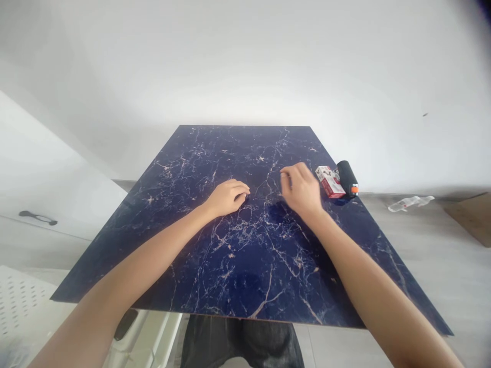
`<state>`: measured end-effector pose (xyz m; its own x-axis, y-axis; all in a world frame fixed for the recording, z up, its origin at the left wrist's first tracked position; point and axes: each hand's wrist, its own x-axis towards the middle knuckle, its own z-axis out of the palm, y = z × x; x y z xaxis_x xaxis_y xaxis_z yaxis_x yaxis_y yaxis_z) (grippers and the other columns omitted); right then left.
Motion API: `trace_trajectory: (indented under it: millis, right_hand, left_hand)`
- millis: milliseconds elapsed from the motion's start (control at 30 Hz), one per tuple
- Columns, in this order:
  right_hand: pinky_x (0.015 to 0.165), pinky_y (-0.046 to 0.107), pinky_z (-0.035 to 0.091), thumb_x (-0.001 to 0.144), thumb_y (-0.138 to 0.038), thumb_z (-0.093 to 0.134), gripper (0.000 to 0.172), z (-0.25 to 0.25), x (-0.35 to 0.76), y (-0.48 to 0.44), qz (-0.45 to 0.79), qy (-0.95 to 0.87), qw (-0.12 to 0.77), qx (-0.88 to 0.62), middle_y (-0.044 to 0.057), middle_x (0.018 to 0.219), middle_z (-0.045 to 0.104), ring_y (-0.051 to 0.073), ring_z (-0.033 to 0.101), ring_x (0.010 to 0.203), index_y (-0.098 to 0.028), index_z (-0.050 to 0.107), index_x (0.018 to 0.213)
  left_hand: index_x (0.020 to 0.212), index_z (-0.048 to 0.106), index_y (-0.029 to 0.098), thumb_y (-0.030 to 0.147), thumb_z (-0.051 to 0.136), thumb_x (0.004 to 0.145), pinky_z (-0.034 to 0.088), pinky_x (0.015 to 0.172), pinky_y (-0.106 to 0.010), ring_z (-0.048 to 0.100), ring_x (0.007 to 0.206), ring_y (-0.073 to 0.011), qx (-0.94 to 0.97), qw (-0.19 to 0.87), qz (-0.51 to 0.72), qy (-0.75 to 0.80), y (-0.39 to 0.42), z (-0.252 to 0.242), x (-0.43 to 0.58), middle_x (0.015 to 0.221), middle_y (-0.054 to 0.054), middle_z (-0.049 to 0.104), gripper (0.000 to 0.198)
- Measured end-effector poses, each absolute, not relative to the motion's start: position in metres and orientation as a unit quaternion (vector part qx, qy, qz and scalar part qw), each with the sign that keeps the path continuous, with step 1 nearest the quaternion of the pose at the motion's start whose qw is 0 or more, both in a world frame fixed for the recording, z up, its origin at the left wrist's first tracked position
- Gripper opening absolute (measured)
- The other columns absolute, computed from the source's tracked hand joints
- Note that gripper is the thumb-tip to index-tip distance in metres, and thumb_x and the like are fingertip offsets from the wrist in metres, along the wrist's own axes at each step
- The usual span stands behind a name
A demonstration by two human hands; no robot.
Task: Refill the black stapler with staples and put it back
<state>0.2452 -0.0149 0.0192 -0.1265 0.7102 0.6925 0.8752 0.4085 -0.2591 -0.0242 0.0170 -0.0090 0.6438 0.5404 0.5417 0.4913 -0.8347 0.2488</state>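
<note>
Near the middle of the dark blue, marble-patterned table (pixel 238 276), my left hand (pixel 229 197) rests with thumb and fingertips pressed together. A tiny dark spot shows at those fingertips, too small to name. My right hand (pixel 302 190) is raised a little above the tabletop to the right, its shadow below it. Its fingers are curled in toward the thumb, and whatever they may hold is hidden. Just right of that hand stands a small red and white box (pixel 330 183), beside a black cylinder-shaped object (pixel 347 179) with an orange part at its near end.
A white wall (pixel 245 66) rises behind the table. On the floor at right lie clear plastic bottles (pixel 410 203) and a brown cardboard box (pixel 471 217). A white cabinet with a dark handle (pixel 38 218) stands at left, above a white perforated surface (pixel 21 301).
</note>
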Motion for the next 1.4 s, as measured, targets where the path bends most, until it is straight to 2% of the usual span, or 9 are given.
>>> trace_trajectory:
  millis: [133,400,500,600,733,1033,1167,1267,1400]
  right_hand:
    - [0.092,0.042,0.052,0.106,-0.033,0.041,0.032,0.019,0.307,-0.008,-0.157,-0.653,0.402,-0.622,0.015,0.108,0.068,0.028,0.065,0.101,-0.018,0.069,0.111]
    - [0.104,0.049,0.046,0.104,-0.026,0.034,0.037,0.007,0.365,0.000,-0.164,-0.510,0.452,-0.713,0.019,0.117,0.067,0.032,0.062,0.115,-0.015,0.067,0.116]
    - [0.108,0.052,0.044,0.098,-0.029,0.043,0.038,0.012,0.369,-0.001,-0.137,-0.481,0.405,-0.766,0.022,0.127,0.064,0.035,0.060,0.123,-0.013,0.062,0.127]
    - [0.101,0.054,0.048,0.092,-0.038,0.056,0.056,0.017,0.372,-0.002,-0.037,-0.472,0.306,-0.826,0.027,0.129,0.063,0.040,0.063,0.118,-0.008,0.054,0.140]
    - [0.094,0.052,0.052,0.091,-0.035,0.058,0.053,0.024,0.365,-0.002,0.001,-0.479,0.202,-0.854,0.029,0.118,0.070,0.042,0.068,0.111,-0.006,0.058,0.134]
    - [0.087,0.049,0.058,0.087,-0.039,0.063,0.064,0.038,0.214,0.003,0.087,-0.653,0.208,-0.723,0.023,0.113,0.076,0.039,0.075,0.099,-0.011,0.054,0.143]
    - [0.093,0.050,0.058,0.090,-0.040,0.063,0.078,0.036,0.116,0.014,0.136,-0.723,0.237,-0.635,0.020,0.121,0.076,0.039,0.075,0.105,-0.016,0.036,0.159]
    - [0.096,0.051,0.057,0.093,-0.042,0.061,0.070,0.031,0.050,0.023,0.164,-0.747,0.253,-0.592,0.020,0.122,0.075,0.039,0.074,0.109,-0.016,0.040,0.154]
    - [0.092,0.052,0.057,0.097,-0.044,0.055,0.055,0.026,-0.010,0.033,0.203,-0.749,0.277,-0.567,0.019,0.115,0.077,0.037,0.075,0.102,-0.017,0.045,0.145]
  left_hand:
    - [0.105,0.077,0.020,0.014,0.054,0.098,0.058,0.100,-0.044,0.073,0.106,-0.0221,0.909,0.045,0.299,0.286,0.020,-0.009,-0.023,0.115,-0.006,0.079,0.025]
    - [0.106,0.079,0.023,0.017,0.056,0.099,0.054,0.103,-0.047,0.069,0.109,-0.0236,0.910,0.018,0.307,0.278,0.001,-0.005,-0.032,0.112,-0.003,0.080,0.025]
    - [0.106,0.080,0.024,0.020,0.058,0.098,0.053,0.103,-0.049,0.067,0.114,-0.0261,0.913,0.001,0.292,0.285,-0.008,-0.001,-0.054,0.113,-0.003,0.081,0.024]
    - [0.106,0.081,0.025,0.022,0.057,0.099,0.052,0.104,-0.052,0.067,0.113,-0.0275,0.892,-0.001,0.301,0.337,-0.009,0.002,-0.073,0.109,-0.004,0.081,0.025]
    - [0.107,0.080,0.024,0.022,0.055,0.100,0.051,0.104,-0.051,0.067,0.112,-0.0263,0.878,0.000,0.306,0.369,-0.007,0.009,-0.077,0.111,-0.004,0.081,0.026]
    - [0.109,0.078,0.022,0.021,0.055,0.099,0.050,0.101,-0.048,0.067,0.110,-0.0269,0.864,-0.020,0.315,0.392,0.003,0.008,-0.093,0.112,-0.005,0.080,0.025]
    - [0.112,0.076,0.019,0.020,0.049,0.100,0.051,0.098,-0.047,0.067,0.105,-0.0282,0.835,-0.013,0.328,0.442,0.019,0.003,-0.121,0.112,-0.008,0.079,0.029]
    - [0.116,0.073,0.018,0.017,0.042,0.100,0.051,0.095,-0.044,0.066,0.102,-0.0271,0.817,-0.013,0.341,0.465,0.025,0.006,-0.139,0.114,-0.010,0.077,0.035]
    - [0.114,0.073,0.018,0.013,0.038,0.097,0.051,0.099,-0.043,0.066,0.107,-0.0271,0.786,-0.013,0.347,0.511,0.030,0.017,-0.167,0.117,-0.010,0.075,0.039]
